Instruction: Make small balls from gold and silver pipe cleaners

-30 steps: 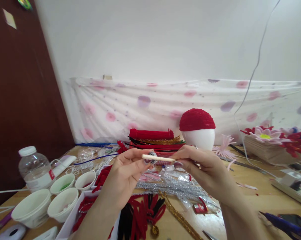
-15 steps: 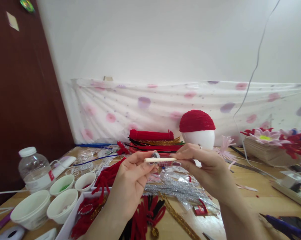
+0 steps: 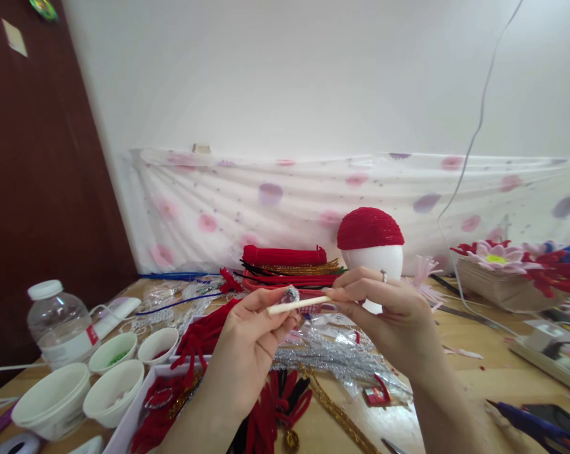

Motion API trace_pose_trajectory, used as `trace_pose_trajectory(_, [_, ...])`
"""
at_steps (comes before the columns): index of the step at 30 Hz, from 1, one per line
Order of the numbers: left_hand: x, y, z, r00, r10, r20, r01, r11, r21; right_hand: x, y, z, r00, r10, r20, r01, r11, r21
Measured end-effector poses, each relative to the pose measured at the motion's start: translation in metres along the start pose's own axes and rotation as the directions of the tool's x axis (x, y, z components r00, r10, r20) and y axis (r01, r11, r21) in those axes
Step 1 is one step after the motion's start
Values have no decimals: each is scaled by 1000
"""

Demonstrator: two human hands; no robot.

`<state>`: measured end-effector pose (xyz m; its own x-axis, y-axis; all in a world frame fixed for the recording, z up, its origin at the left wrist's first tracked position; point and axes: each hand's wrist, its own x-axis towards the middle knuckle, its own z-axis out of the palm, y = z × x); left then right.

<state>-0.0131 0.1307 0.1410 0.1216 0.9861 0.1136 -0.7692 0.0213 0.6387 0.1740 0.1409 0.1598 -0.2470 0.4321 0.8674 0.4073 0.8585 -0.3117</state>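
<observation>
While my left hand (image 3: 247,340) pinches one end of the pale wooden stick (image 3: 297,305) between thumb and fingertips, my right hand (image 3: 386,312) closes on the other end, so the stick hangs level above the middle of the tabletop (image 3: 478,378), clear of everything below. A small silvery tuft (image 3: 291,294) sits on the stick just beside my left thumb. I judge the stick light and stiff, thin enough to snap if bent, so I would hold it near the ends as now and keep pressure off the silver part, which looks soft and easily crushed. Directly under the grip lies a heap of silver pipe cleaners (image 3: 327,353), with red and black ones (image 3: 270,410) toward the near edge. Behind my hands stands a white foam ball with a red cap (image 3: 371,243). At the left edge are white cups (image 3: 115,391) and a water bottle (image 3: 58,325); paper flowers (image 3: 516,265) fill the right side.
</observation>
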Motion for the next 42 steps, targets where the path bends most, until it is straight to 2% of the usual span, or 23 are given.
trace_pose_trajectory(3, [1, 1, -1, 1000, -23, 11, 23, 1000, 5, -2, -3, -2, 999, -8, -48, 7, 1000, -8])
trace_pose_trajectory(6, [2, 3, -2, 999, -18, 38, 16, 999, 38, -3, -3, -6, 999, 31, -39, -28, 998, 55])
trace_pose_trajectory(11, [-5, 8, 0, 993, 40, 112, -63, 978, 201, -1, 4, -7, 986, 136, 99, -150, 977, 152])
trace_pose_trajectory(16, [-13, 11, 5, 990, 61, 124, -96, 949, 300, 2, 13, -1, 957, 114, 267, -192, 939, 285])
trace_pose_trajectory(21, [-15, 15, 5, 985, 50, 167, -108, 926, 361, -1, 17, 0, 926, 107, 361, -226, 926, 303])
trace_pose_trajectory(24, [-14, 16, 4, 981, 65, 180, -129, 921, 367, -2, 20, 0, 924, 92, 371, -223, 919, 326])
trace_pose_trajectory(30, [-8, 18, 0, 986, 102, 132, -142, 925, 352, -1, 20, -4, 936, 62, 347, -194, 912, 361])
trace_pose_trajectory(36, [-7, 16, 0, 986, 67, 154, -115, 937, 331, -2, 17, -4, 959, 127, 254, -214, 910, 356])
trace_pose_trajectory(42, [-7, 16, 0, 985, 55, 161, -106, 939, 328, -2, 19, 0, 934, 106, 342, -242, 892, 382])
